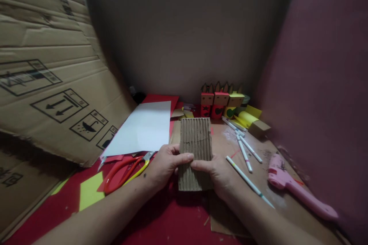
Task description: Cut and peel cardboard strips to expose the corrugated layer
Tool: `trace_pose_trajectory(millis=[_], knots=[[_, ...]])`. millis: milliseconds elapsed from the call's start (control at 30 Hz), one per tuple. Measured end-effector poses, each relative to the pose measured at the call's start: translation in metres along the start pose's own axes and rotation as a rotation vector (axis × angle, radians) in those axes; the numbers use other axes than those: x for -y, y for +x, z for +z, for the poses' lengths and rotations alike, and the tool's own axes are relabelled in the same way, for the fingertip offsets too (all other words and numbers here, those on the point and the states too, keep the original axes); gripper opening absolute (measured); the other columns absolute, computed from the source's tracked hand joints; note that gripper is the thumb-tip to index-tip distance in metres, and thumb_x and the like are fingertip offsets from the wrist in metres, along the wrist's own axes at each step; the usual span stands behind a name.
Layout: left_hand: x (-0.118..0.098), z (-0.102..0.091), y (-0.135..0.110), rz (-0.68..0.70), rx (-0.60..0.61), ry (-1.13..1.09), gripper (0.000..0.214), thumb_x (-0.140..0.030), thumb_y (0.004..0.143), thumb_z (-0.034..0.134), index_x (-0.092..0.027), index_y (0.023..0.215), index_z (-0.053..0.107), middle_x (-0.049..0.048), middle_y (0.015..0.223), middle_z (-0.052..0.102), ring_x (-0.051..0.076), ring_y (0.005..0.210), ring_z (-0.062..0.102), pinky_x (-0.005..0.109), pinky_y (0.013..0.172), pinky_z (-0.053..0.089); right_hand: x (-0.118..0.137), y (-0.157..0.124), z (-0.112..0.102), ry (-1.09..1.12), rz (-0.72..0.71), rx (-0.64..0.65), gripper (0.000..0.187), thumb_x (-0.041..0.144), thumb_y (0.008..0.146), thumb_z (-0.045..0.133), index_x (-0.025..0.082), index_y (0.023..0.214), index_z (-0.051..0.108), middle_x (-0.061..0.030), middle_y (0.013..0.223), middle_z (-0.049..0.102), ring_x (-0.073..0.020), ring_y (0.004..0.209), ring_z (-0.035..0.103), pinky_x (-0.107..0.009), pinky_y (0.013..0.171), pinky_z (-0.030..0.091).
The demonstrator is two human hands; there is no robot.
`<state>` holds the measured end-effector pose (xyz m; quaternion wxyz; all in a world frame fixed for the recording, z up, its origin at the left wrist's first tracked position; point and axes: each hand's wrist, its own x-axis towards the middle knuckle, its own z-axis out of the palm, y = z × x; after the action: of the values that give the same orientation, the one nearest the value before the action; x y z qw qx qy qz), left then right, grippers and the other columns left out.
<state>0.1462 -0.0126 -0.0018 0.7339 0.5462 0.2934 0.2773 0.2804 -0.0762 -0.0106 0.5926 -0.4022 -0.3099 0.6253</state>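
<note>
A ridged strip of corrugated cardboard (195,138) stands lengthwise in front of me, held from both sides. My left hand (165,164) grips its left edge with the thumb laid across the ribs. My right hand (217,172) grips its right edge, thumb meeting the left thumb near the middle. The lower end of the strip rests near the red work surface (161,222).
Red and yellow scissors (126,170) lie left of my hands beside a white sheet (143,128). Several white pens (244,151) and a pink glue gun (296,189) lie on the right. Small paper-covered figures (220,103) stand at the back. A cardboard box wall (48,84) rises on the left.
</note>
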Motion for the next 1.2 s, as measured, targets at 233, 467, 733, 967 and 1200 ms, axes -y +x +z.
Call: trace_pose_trajectory(millis=[233, 467, 733, 967, 1200], knots=[[-0.004, -0.001, 0.001, 0.066, 0.005, -0.083, 0.018, -0.022, 0.07, 0.067, -0.012, 0.084, 0.064, 0.0065, 0.075, 0.069, 0.017, 0.064, 0.064, 0.03, 0.063, 0.051, -0.002, -0.001, -0.005, -0.002, 0.014, 0.096, 0.033, 0.022, 0.063, 0.069, 0.01, 0.094, 0.067, -0.0094, 0.074, 0.069, -0.0167, 0.057, 0.061, -0.028, 0.053, 0.05], [-0.008, -0.002, 0.002, -0.007, 0.08, 0.031, 0.019, -0.027, 0.071, 0.067, -0.01, 0.079, 0.065, 0.0057, 0.06, 0.065, 0.015, 0.048, 0.06, 0.024, 0.045, 0.048, -0.006, 0.004, -0.009, -0.056, 0.026, 0.077, 0.033, 0.028, 0.069, 0.065, 0.007, 0.094, 0.066, -0.0105, 0.069, 0.068, -0.0159, 0.052, 0.059, -0.025, 0.043, 0.047], [-0.005, -0.007, 0.005, -0.011, 0.039, 0.008, 0.027, -0.021, 0.066, 0.071, -0.01, 0.09, 0.068, 0.009, 0.076, 0.069, 0.018, 0.068, 0.064, 0.03, 0.065, 0.051, 0.004, 0.005, -0.012, 0.045, -0.126, -0.031, 0.022, 0.027, 0.065, 0.071, 0.016, 0.084, 0.066, -0.0011, 0.065, 0.065, -0.0118, 0.054, 0.056, -0.024, 0.054, 0.044], [-0.007, -0.006, 0.005, -0.043, 0.023, 0.021, 0.027, -0.022, 0.064, 0.072, -0.01, 0.088, 0.069, 0.0107, 0.078, 0.069, 0.02, 0.068, 0.064, 0.035, 0.071, 0.05, 0.003, 0.011, -0.021, 0.04, -0.095, -0.202, 0.026, 0.031, 0.055, 0.077, 0.015, 0.061, 0.058, 0.0041, 0.049, 0.052, -0.0079, 0.044, 0.044, -0.023, 0.048, 0.036], [-0.009, -0.003, 0.004, -0.053, -0.001, 0.031, 0.028, -0.021, 0.064, 0.071, -0.011, 0.09, 0.07, 0.0111, 0.079, 0.07, 0.021, 0.07, 0.065, 0.033, 0.069, 0.05, 0.006, 0.009, -0.021, 0.034, -0.097, -0.167, 0.024, 0.03, 0.058, 0.075, 0.015, 0.059, 0.057, 0.0031, 0.051, 0.053, -0.0081, 0.044, 0.044, -0.024, 0.048, 0.036]])
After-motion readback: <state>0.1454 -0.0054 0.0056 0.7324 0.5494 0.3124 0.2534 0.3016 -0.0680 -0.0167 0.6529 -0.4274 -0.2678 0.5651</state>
